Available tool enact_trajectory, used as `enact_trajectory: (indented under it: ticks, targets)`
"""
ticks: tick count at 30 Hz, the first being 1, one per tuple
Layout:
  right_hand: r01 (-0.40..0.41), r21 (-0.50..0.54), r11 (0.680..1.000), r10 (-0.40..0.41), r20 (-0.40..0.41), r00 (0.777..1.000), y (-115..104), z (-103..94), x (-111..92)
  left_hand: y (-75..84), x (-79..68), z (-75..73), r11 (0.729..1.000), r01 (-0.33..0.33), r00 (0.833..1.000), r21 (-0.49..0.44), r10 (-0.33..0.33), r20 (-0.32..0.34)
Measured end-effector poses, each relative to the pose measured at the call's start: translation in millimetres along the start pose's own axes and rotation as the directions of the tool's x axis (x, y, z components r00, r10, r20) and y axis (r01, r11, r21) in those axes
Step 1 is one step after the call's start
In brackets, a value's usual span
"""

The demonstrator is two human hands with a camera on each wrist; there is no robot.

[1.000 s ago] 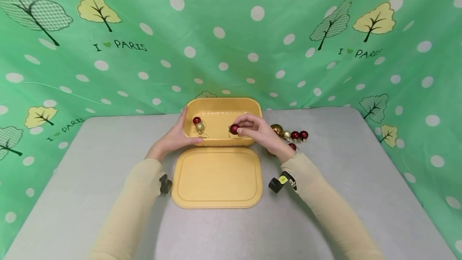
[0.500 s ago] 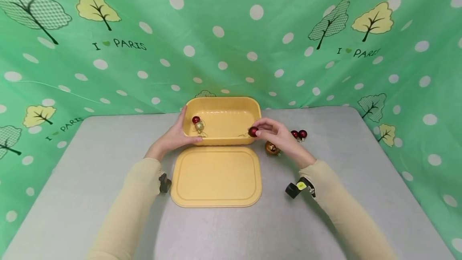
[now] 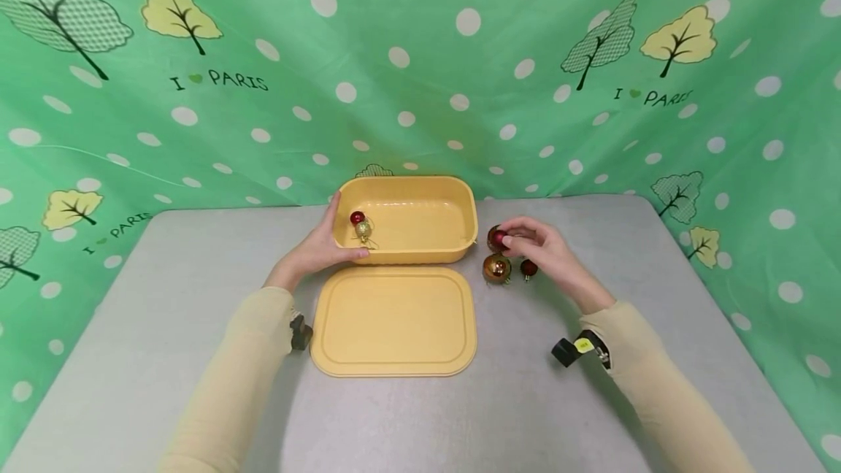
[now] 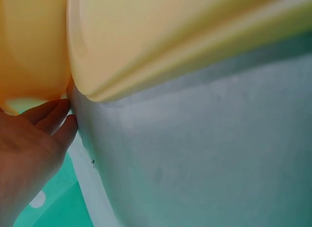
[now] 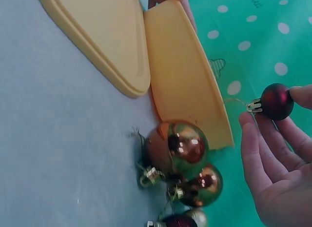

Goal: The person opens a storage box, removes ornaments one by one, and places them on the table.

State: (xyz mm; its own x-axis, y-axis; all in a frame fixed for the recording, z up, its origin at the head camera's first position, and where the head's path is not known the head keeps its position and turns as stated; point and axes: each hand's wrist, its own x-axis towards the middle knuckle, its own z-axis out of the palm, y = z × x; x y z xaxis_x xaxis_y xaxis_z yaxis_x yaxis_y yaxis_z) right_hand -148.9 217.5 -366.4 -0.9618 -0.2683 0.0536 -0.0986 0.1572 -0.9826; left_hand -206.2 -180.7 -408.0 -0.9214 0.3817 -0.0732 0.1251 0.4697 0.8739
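Note:
My left hand holds the left end of a yellow plastic box, thumb along its front wall and fingers round the side. Inside at the left lie a small red Christmas bauble and a glittery gold bauble. To the right of the box, my right hand pinches a small dark red bauble between thumb and fingers. A thin string trails from its cap toward the box rim. Below it on the table sit a large shiny gold bauble, a smaller gold one and another dark red bauble.
A yellow lid lies flat on the grey table, right in front of the box. A pale bauble shows partly behind the others in the right wrist view. A green dotted cloth hangs behind the table.
My right hand has moved right, from over the box to above the loose baubles, still pinching the dark red bauble. My left hand has stayed on the box.

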Motion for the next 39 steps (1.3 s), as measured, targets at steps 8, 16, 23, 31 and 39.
enact_trajectory:
  ticks: [8,16,23,31,39]
  targets:
    - [-0.05,-0.078,0.996,0.046,-0.055,0.997,6.5,-20.8,-16.7,4.0,-2.8,0.1,1.0,-0.012,1.0,-0.013,0.012,-0.001]
    - [-0.053,-0.1,0.994,0.045,-0.081,0.996,21.3,-42.6,-36.6,2.1,-1.1,0.0,1.0,-0.004,1.0,0.0,0.004,0.002]
    - [-0.154,-0.194,0.969,0.139,-0.089,0.986,31.1,-54.5,-49.2,0.0,0.0,-0.1,1.0,0.0,1.0,0.008,0.0,0.007]
    - [-0.234,-0.213,0.949,0.215,-0.11,0.97,42.4,-56.0,-51.1,1.5,-0.9,0.0,1.0,0.0,1.0,0.009,0.0,-0.001]
    - [-0.27,-0.195,0.943,0.247,-0.137,0.959,45.8,-51.2,-43.2,1.4,-0.8,0.7,1.0,-0.01,1.0,0.006,0.01,-0.006]
